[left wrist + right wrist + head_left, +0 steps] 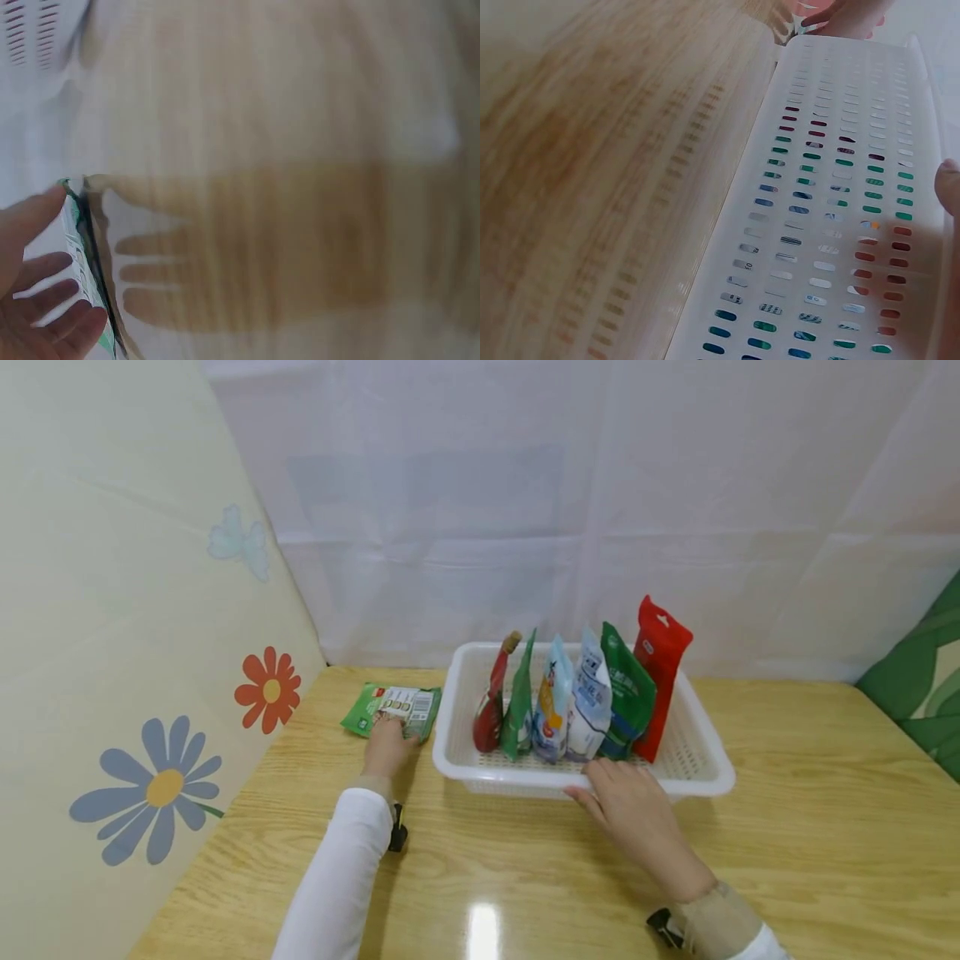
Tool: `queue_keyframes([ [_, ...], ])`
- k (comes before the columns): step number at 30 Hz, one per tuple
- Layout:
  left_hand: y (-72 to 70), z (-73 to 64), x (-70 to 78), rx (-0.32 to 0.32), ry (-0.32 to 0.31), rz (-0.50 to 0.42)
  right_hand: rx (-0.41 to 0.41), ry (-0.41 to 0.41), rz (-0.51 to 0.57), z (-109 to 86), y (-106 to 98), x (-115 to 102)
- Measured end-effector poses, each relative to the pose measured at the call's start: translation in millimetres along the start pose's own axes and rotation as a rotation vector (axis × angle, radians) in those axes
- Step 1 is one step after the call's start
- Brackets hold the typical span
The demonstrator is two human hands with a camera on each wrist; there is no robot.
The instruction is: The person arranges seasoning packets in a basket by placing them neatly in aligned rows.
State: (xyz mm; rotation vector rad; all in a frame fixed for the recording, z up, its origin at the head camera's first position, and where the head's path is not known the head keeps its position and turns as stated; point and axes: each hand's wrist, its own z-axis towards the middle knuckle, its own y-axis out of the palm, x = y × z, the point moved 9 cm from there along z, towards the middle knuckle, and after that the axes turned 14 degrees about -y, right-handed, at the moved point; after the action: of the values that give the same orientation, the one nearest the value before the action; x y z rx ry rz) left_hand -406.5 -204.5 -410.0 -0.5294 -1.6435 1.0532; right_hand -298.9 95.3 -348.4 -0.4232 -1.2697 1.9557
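Note:
My left hand (386, 750) touches a green packet (420, 706) that lies flat on the table, left of a white plastic basket (712, 768). In the left wrist view the fingers are spread, and the thumb (34, 214) is at one end of the packet (84, 262). With fingers over the front rim and thumb outside, my right hand (630, 806) grips the basket. Inside stand, from left to right, a red pouch (489, 718), a green pouch (519, 710), a light blue bag (553, 702), a white-blue bag (591, 697), a dark green bag (628, 685) and a tall red packet (660, 652).
The wooden table (817, 827) runs up to a white cloth (435, 527) behind the basket. On the left rises a pale wall (150, 635) with printed flowers. A green leaf print (922, 677) borders the right side.

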Motion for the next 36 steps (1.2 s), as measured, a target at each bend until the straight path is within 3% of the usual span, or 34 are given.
queue_keyframes([
  [6, 13.1, -0.6, 6.8, -0.043, 0.094, 0.122, -0.001, 0.001, -0.003, -0.4, 1.5, 0.4],
  [12, 11.5, -5.6, 22.1, 0.081, 0.262, 0.32, 0.009, -0.004, -0.001, -1.0, 0.4, 0.3],
  [15, 8.7, -9.3, 26.3, 0.13, 0.298, 0.359, 0.014, -0.005, -0.004, -1.2, -0.2, 0.1],
  [28, -1.7, -19.0, 31.5, 0.259, 0.285, 0.461, 0.035, -0.019, -0.014, -1.1, -1.1, -1.5],
  [33, -7.1, -18.7, 28.7, 0.284, 0.253, 0.456, 0.018, -0.008, -0.007, -0.5, -0.1, -0.8],
  [36, -13.2, -16.4, 25.1, 0.287, 0.204, 0.388, 0.019, -0.007, -0.01, -0.2, -0.8, -1.0],
])
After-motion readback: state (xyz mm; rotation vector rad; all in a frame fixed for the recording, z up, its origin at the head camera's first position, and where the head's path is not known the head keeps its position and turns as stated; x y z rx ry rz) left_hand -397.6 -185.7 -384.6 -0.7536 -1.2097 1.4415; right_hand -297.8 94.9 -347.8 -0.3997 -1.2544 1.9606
